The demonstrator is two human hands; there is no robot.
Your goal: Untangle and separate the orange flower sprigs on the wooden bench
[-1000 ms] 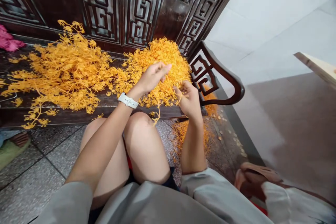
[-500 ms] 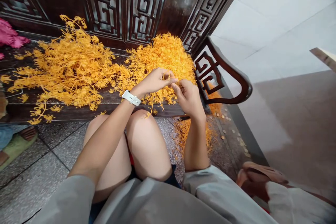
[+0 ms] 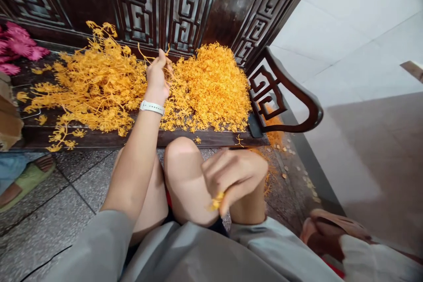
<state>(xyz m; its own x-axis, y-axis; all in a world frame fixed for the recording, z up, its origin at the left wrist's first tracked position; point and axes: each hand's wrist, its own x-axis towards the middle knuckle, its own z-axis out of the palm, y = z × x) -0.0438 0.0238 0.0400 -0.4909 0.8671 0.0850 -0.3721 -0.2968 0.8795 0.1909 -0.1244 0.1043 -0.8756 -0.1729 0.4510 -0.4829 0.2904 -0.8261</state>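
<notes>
My left hand is raised over the bench seat, its fingers closed round a thin orange plastic flower stem whose bare ends stick out. Left of it spreads a heap of branched orange plastic flower sprigs. A mound of small loose orange flower pieces lies to its right. My right hand, smeared by motion, hangs in front of the bench above my right knee. Between its thumb and fingers is a small orange flower piece, blurred.
The dark wooden bench has a carved back and a curved armrest. Pink plastic flowers and a cardboard box stand at the left. Orange scraps lie on the floor. People's feet show at both sides.
My hands were together over the mound; now they are apart. The left has moved left and up with the stem, the right down towards my lap with the flower piece.
</notes>
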